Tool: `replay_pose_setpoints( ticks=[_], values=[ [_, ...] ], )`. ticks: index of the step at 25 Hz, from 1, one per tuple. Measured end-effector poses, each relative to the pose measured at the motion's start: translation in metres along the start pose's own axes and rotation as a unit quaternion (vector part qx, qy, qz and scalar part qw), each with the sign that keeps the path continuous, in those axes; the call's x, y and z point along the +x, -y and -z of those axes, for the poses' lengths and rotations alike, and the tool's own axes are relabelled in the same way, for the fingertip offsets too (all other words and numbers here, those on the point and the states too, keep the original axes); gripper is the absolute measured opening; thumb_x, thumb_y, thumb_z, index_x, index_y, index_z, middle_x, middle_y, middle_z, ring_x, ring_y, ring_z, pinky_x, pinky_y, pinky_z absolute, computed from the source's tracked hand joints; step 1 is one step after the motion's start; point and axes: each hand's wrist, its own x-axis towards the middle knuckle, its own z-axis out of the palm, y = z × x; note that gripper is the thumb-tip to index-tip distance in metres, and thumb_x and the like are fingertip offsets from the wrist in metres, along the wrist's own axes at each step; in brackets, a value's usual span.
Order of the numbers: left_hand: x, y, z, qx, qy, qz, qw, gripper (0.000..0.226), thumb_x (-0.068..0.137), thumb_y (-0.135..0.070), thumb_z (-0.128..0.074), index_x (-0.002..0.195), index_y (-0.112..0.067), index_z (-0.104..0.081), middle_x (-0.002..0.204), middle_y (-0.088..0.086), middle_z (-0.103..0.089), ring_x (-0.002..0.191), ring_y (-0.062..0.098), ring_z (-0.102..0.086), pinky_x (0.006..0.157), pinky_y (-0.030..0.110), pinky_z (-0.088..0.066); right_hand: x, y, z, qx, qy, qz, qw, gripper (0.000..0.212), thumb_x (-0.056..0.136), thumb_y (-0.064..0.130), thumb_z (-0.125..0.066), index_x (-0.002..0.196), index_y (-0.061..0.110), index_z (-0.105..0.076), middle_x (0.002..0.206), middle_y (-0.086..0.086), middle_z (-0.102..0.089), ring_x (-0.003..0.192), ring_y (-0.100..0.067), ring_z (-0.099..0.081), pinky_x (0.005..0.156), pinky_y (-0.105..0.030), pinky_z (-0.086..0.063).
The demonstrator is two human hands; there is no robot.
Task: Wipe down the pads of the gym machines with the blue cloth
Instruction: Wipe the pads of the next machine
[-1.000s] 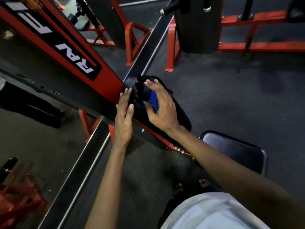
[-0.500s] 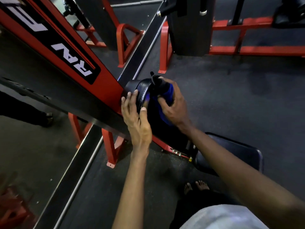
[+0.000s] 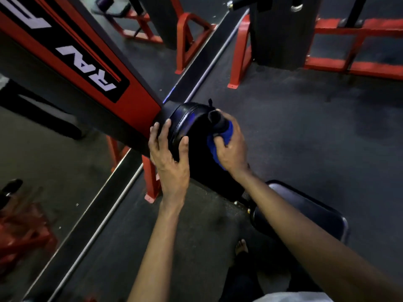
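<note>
A black back pad (image 3: 192, 125) slopes down from the red machine frame (image 3: 122, 92) in the middle of the view. My right hand (image 3: 231, 147) grips the bunched blue cloth (image 3: 225, 136) against the pad's right upper face; part of the cloth is hidden in my palm. My left hand (image 3: 169, 149) holds the pad's top left edge, fingers over the rim and thumb on the pad face. A black seat pad (image 3: 305, 212) sits lower right, partly behind my right forearm.
A wall mirror (image 3: 54, 166) with a metal sill runs along the left. Red frames (image 3: 242, 51) and a black weight stack housing (image 3: 281, 29) stand at the back. Dark rubber floor (image 3: 316, 118) lies open on the right. My bare foot (image 3: 241, 247) is below the seat.
My right hand with the cloth has slid from the pad's middle up to its top. My left hand has shifted from flat against the frame side to holding the pad's upper edge.
</note>
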Motion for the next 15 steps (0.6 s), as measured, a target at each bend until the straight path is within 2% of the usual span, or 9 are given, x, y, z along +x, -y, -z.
replay_pose_setpoints(
  ticks=[3,5,7,8,10,12,15],
  values=[
    [-0.021,-0.019,-0.012,0.014,-0.054,0.058,0.997,0.063,0.103,-0.035,-0.053,0.156,-0.011,-0.030,0.163,0.008,-0.027,0.153,0.015,-0.019,0.123,0.024,-0.020,-0.027,-0.044,0.013,-0.052,0.017,-0.122,0.991,0.060,0.087,0.040,-0.048,0.138,0.008,-0.050,0.134,-0.012,-0.058,0.122,-0.029,-0.056,0.100,-0.042,-0.047],
    [-0.031,-0.027,-0.021,0.032,-0.077,0.088,0.993,0.068,0.103,-0.034,-0.053,0.158,-0.010,-0.023,0.165,0.009,-0.022,0.154,0.015,-0.016,0.121,0.018,-0.017,-0.043,-0.055,0.013,-0.063,0.030,-0.112,0.991,0.060,0.093,0.040,-0.050,0.139,0.002,-0.046,0.137,-0.017,-0.055,0.126,-0.031,-0.053,0.103,-0.046,-0.045],
    [-0.038,-0.030,-0.026,0.044,-0.084,0.110,0.989,0.075,0.102,-0.039,-0.053,0.160,-0.011,-0.016,0.167,0.008,-0.017,0.154,0.014,-0.016,0.122,0.024,-0.020,-0.040,-0.051,0.015,-0.047,0.039,-0.062,0.996,0.055,0.098,0.033,-0.053,0.142,0.001,-0.044,0.144,-0.015,-0.050,0.134,-0.027,-0.047,0.112,-0.042,-0.039],
    [-0.041,-0.032,-0.029,0.047,-0.084,0.128,0.987,0.078,0.102,-0.039,-0.055,0.161,-0.013,-0.011,0.167,0.007,-0.013,0.154,0.011,-0.014,0.123,0.025,-0.020,-0.032,-0.048,0.019,-0.040,0.056,-0.026,0.997,0.055,0.099,0.030,-0.054,0.144,0.002,-0.043,0.147,-0.012,-0.048,0.138,-0.025,-0.044,0.116,-0.038,-0.035],
    [-0.044,-0.036,-0.031,0.059,-0.071,0.143,0.985,0.083,0.101,-0.032,-0.058,0.161,-0.012,-0.004,0.166,0.003,-0.007,0.147,-0.011,-0.007,0.116,0.010,-0.017,-0.019,-0.048,0.025,-0.031,0.092,0.028,0.995,0.056,0.098,0.028,-0.058,0.145,0.003,-0.043,0.150,-0.009,-0.046,0.141,-0.024,-0.043,0.117,-0.035,-0.033],
    [-0.044,-0.039,-0.032,0.088,-0.050,0.147,0.984,0.083,0.102,-0.027,-0.058,0.160,-0.009,-0.001,0.163,0.003,-0.004,0.135,-0.029,-0.002,0.105,-0.004,-0.014,-0.014,-0.064,0.028,-0.024,0.111,0.006,0.993,0.057,0.095,0.029,-0.061,0.143,0.003,-0.046,0.146,-0.010,-0.050,0.137,-0.024,-0.046,0.114,-0.039,-0.038],
    [-0.042,-0.044,-0.031,0.113,-0.042,0.158,0.980,0.082,0.103,-0.025,-0.056,0.159,-0.007,0.001,0.164,0.007,-0.003,0.130,-0.033,0.002,0.102,-0.007,-0.012,-0.025,-0.098,0.041,-0.035,0.118,-0.062,0.990,0.056,0.093,0.036,-0.059,0.138,0.003,-0.050,0.137,-0.013,-0.056,0.127,-0.028,-0.053,0.106,-0.045,-0.044]
  ],
)
